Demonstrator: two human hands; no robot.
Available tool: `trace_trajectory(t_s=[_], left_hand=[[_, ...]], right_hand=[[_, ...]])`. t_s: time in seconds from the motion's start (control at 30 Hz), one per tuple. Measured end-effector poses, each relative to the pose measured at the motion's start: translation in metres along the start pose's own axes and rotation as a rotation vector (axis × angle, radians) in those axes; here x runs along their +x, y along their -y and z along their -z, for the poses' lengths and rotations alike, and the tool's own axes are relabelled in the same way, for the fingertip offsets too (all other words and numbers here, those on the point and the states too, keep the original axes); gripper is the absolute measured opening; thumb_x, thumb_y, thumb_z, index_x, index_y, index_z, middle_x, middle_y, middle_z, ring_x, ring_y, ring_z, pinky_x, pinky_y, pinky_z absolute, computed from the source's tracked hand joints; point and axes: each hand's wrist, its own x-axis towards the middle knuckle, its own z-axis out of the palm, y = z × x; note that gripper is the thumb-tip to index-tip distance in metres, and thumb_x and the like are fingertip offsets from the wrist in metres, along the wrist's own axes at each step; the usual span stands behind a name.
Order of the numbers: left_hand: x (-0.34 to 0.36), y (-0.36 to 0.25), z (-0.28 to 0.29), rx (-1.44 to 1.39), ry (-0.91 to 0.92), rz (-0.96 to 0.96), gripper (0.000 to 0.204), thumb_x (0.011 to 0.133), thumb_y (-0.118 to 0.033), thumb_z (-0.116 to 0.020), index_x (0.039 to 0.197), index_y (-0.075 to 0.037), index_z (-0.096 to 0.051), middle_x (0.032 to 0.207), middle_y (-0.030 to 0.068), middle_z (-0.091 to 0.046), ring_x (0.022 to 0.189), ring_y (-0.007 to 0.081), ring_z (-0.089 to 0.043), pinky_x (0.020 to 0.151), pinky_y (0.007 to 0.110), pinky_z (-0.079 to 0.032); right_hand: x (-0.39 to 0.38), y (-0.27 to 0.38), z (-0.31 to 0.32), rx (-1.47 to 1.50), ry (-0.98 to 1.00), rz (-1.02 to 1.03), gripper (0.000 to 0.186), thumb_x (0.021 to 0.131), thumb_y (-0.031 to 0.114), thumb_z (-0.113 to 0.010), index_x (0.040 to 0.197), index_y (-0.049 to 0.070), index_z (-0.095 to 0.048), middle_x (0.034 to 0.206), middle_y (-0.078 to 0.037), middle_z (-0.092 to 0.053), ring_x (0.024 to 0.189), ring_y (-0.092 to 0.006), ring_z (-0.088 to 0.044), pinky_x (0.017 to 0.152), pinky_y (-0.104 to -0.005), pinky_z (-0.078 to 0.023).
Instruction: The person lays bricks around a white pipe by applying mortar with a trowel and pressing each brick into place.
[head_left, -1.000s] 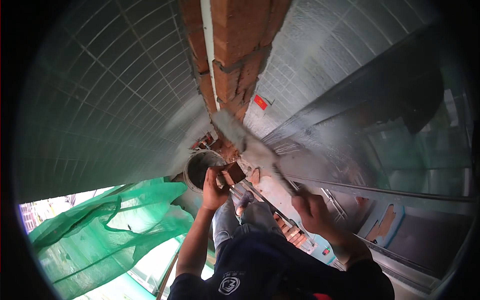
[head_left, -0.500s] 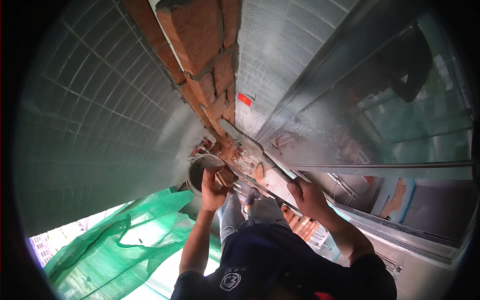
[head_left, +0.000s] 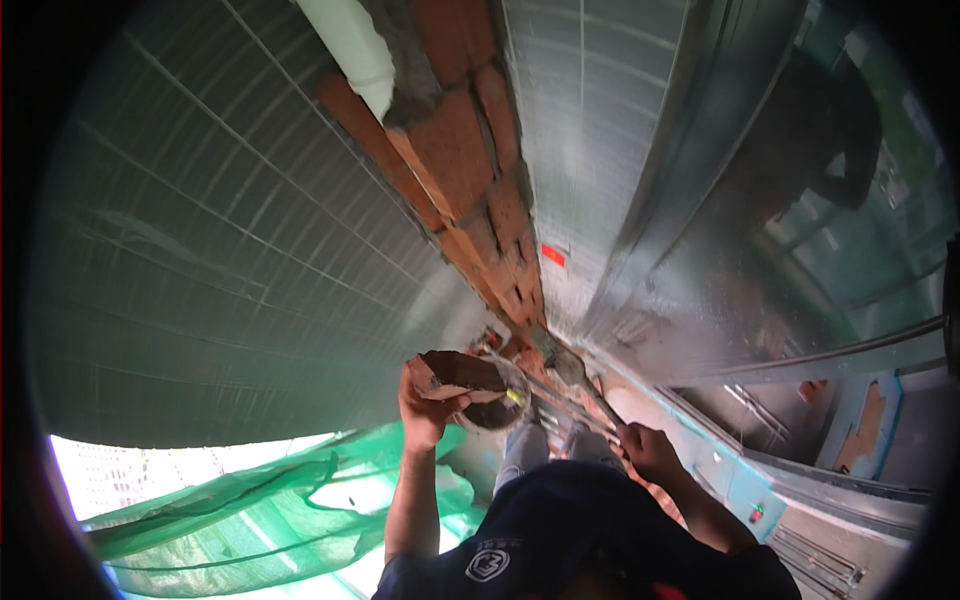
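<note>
My left hand [head_left: 425, 408] is closed around a reddish-brown brick [head_left: 465, 375], raised above a round mortar bucket [head_left: 497, 415] that it partly hides. The brick's upper face looks dark and rough. My right hand [head_left: 652, 452] grips the handle of a trowel [head_left: 566, 367], its mortar-smeared blade pointing forward toward the foot of the brickwork. Ahead of both hands a narrow column of bricks [head_left: 450, 150] rises in the corner, with grey mortar in its joints.
A white pipe [head_left: 350, 55] runs beside the brick column. Grey tiled walls [head_left: 250, 220] flank it on the left and right. Green netting [head_left: 270, 510] hangs at the lower left, and a glass panel [head_left: 840, 240] stands on the right.
The brick in my left hand has come up and turned so its broad face shows. The trowel has turned, still in my right hand. The whole view has shifted, showing more pipe.
</note>
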Motion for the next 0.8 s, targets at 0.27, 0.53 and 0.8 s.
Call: trace_trajectory(t_s=[0.27, 0.53, 0.8], left_hand=[[0.097, -0.145, -0.013, 0.316, -0.257, -0.449, 0.047, 0.068, -0.001, -0.080, 0.108, 0.001, -0.056, 0.104, 0.0076, -0.063, 0.098, 0.0173, -0.059, 0.089, 0.033, -0.046], [0.197, -0.280, -0.042, 0.337, -0.298, -0.702, 0.042, 0.067, -0.009, -0.085, 0.099, 0.002, -0.060, 0.093, 0.0076, -0.066, 0.084, 0.0148, -0.061, 0.078, 0.027, -0.049], [0.256, -0.305, -0.067, 0.301, -0.251, -0.710, 0.047, 0.063, -0.015, -0.088, 0.095, 0.002, -0.058, 0.087, 0.0058, -0.062, 0.078, 0.0133, -0.058, 0.071, 0.026, -0.049]], right_hand=[[0.009, 0.008, 0.011, -0.075, -0.028, -0.044, 0.048, 0.096, 0.042, -0.045, 0.083, -0.001, -0.060, 0.074, -0.023, -0.062, 0.075, -0.0404, -0.062, 0.067, -0.0455, -0.046], [-0.003, -0.048, -0.021, -0.171, -0.041, 0.044, 0.060, 0.097, 0.050, -0.032, 0.084, 0.001, -0.063, 0.080, -0.021, -0.065, 0.080, -0.0415, -0.062, 0.072, -0.0479, -0.047], [-0.015, -0.065, -0.037, -0.116, -0.103, 0.001, 0.058, 0.096, 0.050, -0.035, 0.084, 0.000, -0.063, 0.077, -0.021, -0.064, 0.078, -0.0407, -0.062, 0.072, -0.0457, -0.048]])
